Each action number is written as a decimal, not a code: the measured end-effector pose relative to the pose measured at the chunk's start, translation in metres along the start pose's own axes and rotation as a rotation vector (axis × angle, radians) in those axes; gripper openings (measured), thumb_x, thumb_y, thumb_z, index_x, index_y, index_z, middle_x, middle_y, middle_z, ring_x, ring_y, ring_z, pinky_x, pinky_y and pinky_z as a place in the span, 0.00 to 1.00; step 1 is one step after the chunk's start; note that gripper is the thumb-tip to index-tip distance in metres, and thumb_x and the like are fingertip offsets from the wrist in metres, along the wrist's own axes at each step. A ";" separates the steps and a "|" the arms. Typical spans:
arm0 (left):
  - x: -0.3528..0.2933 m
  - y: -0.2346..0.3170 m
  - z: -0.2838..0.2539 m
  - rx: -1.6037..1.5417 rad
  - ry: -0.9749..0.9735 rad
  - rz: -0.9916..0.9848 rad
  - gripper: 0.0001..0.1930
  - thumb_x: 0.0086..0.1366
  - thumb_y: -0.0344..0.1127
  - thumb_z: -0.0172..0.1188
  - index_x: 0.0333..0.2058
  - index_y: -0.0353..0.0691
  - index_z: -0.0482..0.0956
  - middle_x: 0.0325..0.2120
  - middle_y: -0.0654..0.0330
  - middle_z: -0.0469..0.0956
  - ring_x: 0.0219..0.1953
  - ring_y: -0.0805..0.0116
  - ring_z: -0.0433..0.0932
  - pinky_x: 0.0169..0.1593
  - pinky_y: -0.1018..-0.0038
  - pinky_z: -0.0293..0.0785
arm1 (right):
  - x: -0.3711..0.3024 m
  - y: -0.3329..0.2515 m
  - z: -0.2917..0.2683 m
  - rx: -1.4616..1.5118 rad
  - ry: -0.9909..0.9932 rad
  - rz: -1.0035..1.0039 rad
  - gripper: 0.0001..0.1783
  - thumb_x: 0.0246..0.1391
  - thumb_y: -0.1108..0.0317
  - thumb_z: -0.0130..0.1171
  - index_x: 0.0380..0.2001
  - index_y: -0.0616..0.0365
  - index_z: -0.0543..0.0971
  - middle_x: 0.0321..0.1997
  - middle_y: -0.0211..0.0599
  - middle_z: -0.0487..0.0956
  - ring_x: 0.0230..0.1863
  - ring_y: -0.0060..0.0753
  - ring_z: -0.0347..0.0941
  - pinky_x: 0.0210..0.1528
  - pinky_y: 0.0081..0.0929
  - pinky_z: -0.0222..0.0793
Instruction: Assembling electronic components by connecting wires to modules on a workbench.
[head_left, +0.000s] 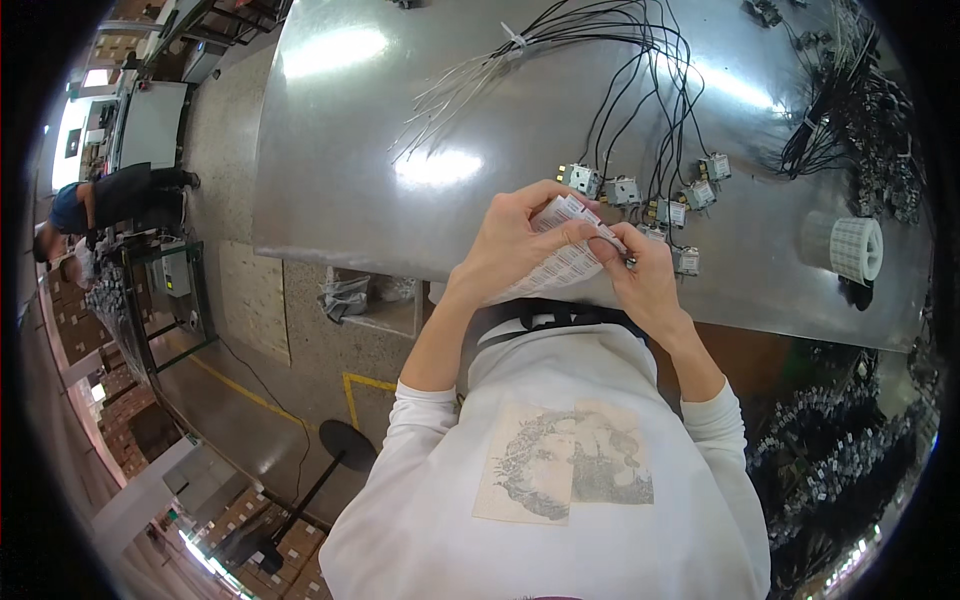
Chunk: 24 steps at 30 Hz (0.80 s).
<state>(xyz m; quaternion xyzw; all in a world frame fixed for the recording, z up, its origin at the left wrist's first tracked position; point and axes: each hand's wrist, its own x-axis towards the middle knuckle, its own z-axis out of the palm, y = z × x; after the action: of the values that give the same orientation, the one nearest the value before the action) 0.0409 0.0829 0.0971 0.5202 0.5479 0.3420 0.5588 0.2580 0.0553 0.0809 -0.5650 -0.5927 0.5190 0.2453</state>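
Observation:
My left hand (507,245) is closed on a sheet of white printed labels (562,265), held tilted over the table's near edge. At the sheet's right end, my right hand (645,275) is pinched close to the left thumb. What lies between its fingertips is too small and covered to make out. Just beyond my hands, several small metal box-shaped parts (622,191) rest on the metal table (340,170). Black wires (655,110) run from them to a bundle tied with a white tie (513,37), its pale ends fanned out leftward.
A roll of white labels (853,250) stands at the table's right. Behind it lies a heap of black wired parts (870,120); more hang below the right edge (840,460). At far left a person (130,200) bends by a green-framed stand. A round black stool seat (348,445) is lower left.

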 end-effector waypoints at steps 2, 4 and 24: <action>0.000 -0.002 -0.001 -0.037 -0.033 0.047 0.13 0.69 0.39 0.74 0.44 0.35 0.88 0.32 0.61 0.87 0.34 0.77 0.81 0.40 0.74 0.79 | 0.001 0.000 0.001 -0.067 -0.016 -0.010 0.11 0.67 0.67 0.70 0.45 0.63 0.84 0.35 0.32 0.85 0.34 0.22 0.78 0.41 0.23 0.74; 0.000 -0.003 -0.005 -0.069 -0.065 -0.114 0.15 0.68 0.37 0.75 0.47 0.35 0.88 0.36 0.59 0.89 0.38 0.75 0.84 0.44 0.74 0.81 | 0.002 -0.002 0.005 -0.072 0.163 -0.141 0.12 0.65 0.67 0.72 0.46 0.62 0.84 0.36 0.35 0.87 0.36 0.27 0.82 0.43 0.26 0.76; 0.000 -0.019 0.007 -0.165 0.057 -0.020 0.13 0.68 0.36 0.74 0.46 0.35 0.89 0.37 0.59 0.89 0.38 0.75 0.85 0.43 0.73 0.82 | 0.010 -0.005 -0.011 -0.180 0.241 -0.489 0.05 0.63 0.77 0.70 0.39 0.61 0.82 0.48 0.37 0.84 0.53 0.31 0.81 0.54 0.31 0.77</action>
<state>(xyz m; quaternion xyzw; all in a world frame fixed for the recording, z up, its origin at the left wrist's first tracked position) 0.0442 0.0776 0.0776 0.4570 0.5386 0.3949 0.5875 0.2634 0.0694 0.0861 -0.4825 -0.7216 0.3188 0.3806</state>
